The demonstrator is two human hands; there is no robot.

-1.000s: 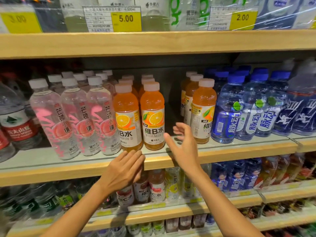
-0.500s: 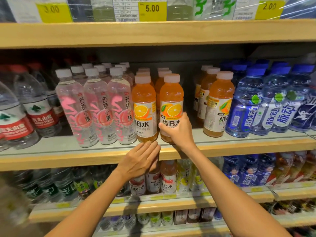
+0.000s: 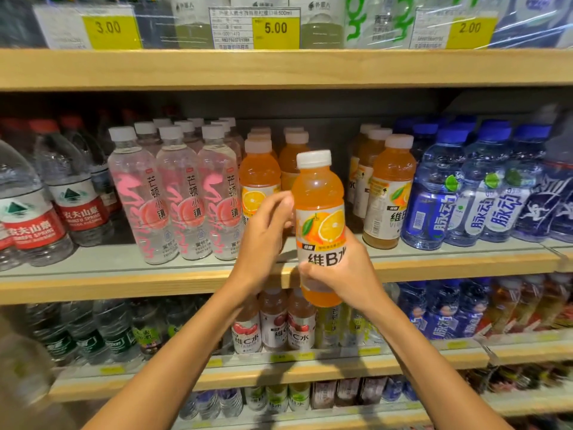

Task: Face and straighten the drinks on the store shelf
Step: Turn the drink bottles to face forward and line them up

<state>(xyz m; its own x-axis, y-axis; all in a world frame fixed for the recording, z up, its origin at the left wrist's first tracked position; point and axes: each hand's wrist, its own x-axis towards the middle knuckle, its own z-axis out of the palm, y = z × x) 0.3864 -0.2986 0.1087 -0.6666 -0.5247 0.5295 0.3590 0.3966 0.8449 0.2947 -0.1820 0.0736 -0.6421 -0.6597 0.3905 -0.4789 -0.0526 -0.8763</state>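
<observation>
I have the orange bottle [image 3: 319, 193] off the shelf [image 3: 124, 285], held in the air in front of its wooden lip with the label toward me. The fingers of my right hand [image 3: 350, 274] are clamped round the lower part of the label, near the base, so most of the weight sits above the grip. My left hand [image 3: 266, 240] is just left of the bottle with its fingers curled against its side; I cannot tell whether they grip or only touch.

My main worry is that low grip. The bottle is full and top-heavy above my fingers, and the plastic looks smooth, so I judge it could tip or slide if the left hand lets go. Beneath my fingers are the shelf lip and the lower row of bottles [image 3: 274, 321]; a drop would strike them.

The open slot is beyond my fingers, between the orange row [image 3: 259, 178] to the left and the 3 orange bottles [image 3: 392, 181] to the right. Going into it, the base could catch the lip, or the bottle could nudge a neighbour and topple it toward the pink bottles [image 3: 183, 197] or the blue bottles [image 3: 434, 193]. A twist while setting it down would turn the label off front.
</observation>
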